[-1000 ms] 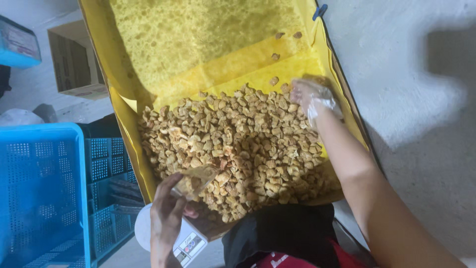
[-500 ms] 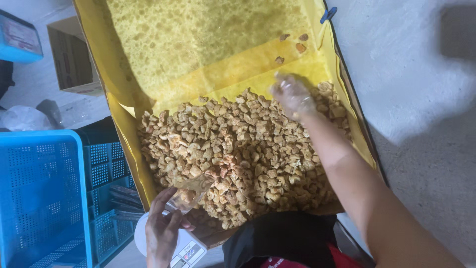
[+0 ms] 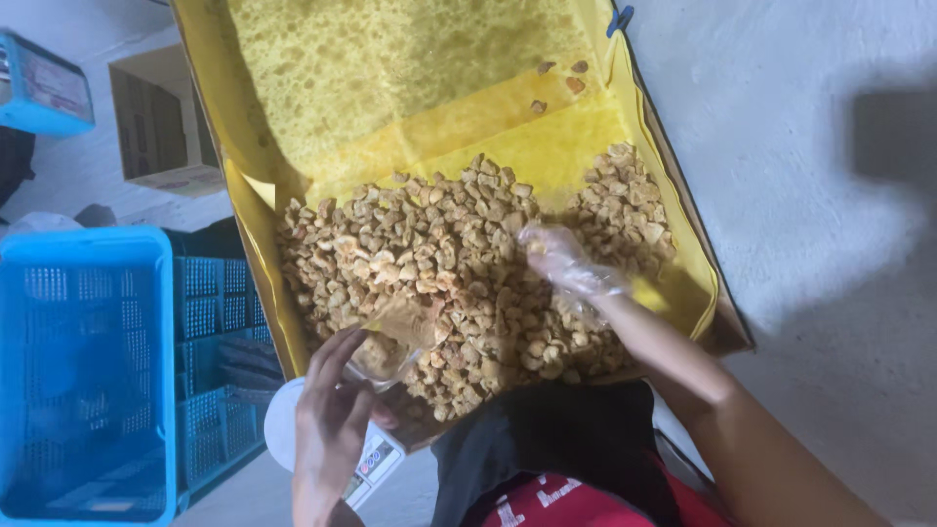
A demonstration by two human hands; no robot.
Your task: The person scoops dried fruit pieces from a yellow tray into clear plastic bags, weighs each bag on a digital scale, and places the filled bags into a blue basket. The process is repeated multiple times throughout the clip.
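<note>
A big tray lined with yellow plastic (image 3: 586,146) holds a heap of small golden-brown fried snack pieces (image 3: 439,263). My right hand (image 3: 558,256), in a thin clear plastic glove, lies on the heap near its middle, fingers curled into the pieces. My left hand (image 3: 332,410), bare, holds a small clear plastic bag (image 3: 390,342) partly filled with pieces at the near left edge of the heap.
A blue plastic crate (image 3: 88,371) stands at the left, more blue crates (image 3: 210,303) beside it. A small white scale (image 3: 371,464) sits under my left hand. A cardboard box (image 3: 161,122) stands at upper left. Grey floor (image 3: 810,195) lies to the right.
My right hand has swept from the tray's far right edge leftward and nearer, into the middle of the heap. My left hand stays at the bag.
</note>
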